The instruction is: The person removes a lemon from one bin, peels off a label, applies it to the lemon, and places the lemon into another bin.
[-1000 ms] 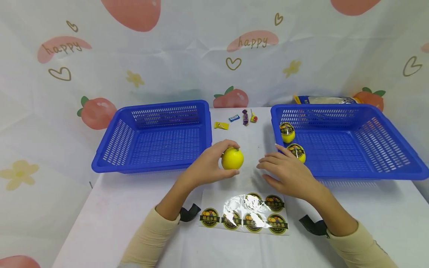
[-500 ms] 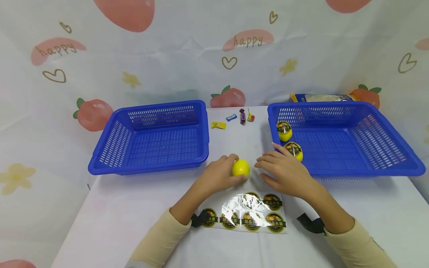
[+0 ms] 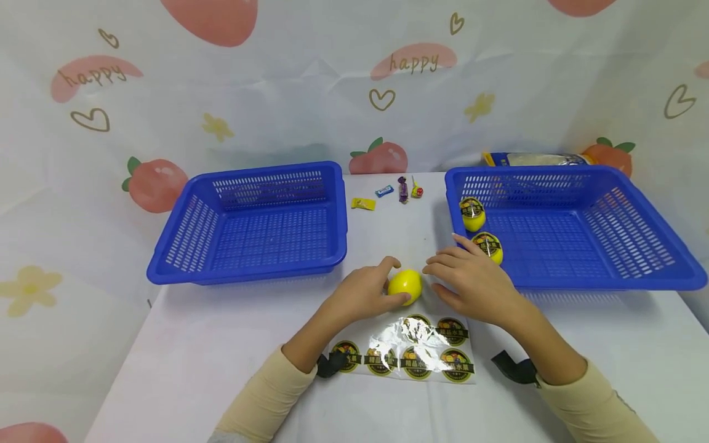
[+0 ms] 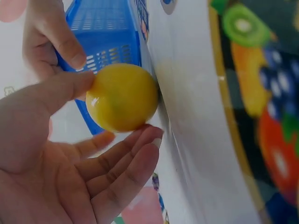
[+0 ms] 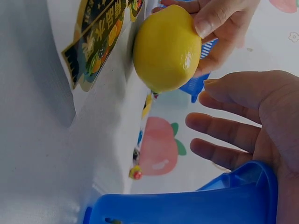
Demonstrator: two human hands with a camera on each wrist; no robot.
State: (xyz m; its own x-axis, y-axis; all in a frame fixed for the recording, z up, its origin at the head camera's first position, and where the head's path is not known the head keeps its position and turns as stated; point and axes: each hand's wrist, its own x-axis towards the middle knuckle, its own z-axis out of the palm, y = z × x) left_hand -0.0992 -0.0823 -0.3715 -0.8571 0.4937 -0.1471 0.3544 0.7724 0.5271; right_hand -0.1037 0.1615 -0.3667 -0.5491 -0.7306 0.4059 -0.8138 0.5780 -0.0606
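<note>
A smooth yellow lemon (image 3: 405,285) is low over the table's middle, just behind a sheet of round fruit stickers (image 3: 396,363). My left hand (image 3: 362,291) holds it from the left: in the left wrist view the thumb lies against one side of the lemon (image 4: 122,98) and the fingertips meet the other. To the right, my right hand (image 3: 477,284) hovers by the near left corner of the right blue basket (image 3: 604,286), fingers relaxed and holding nothing. The right wrist view shows it apart from the lemon (image 5: 167,49). Two lemons with stickers, one (image 3: 472,214) behind the other (image 3: 487,246), lie in that basket.
Another blue basket (image 3: 277,271) stands at the left. Between the baskets, further back, lie a yellow wrapped candy (image 3: 363,203), a blue one (image 3: 384,191), a purple one (image 3: 402,190) and a lollipop (image 3: 417,191). A bag (image 3: 540,159) shows behind the right basket.
My left hand has moved right and toward me with the lemon, lowering and turning it close to the sticker sheet. The right hand has stayed almost in place.
</note>
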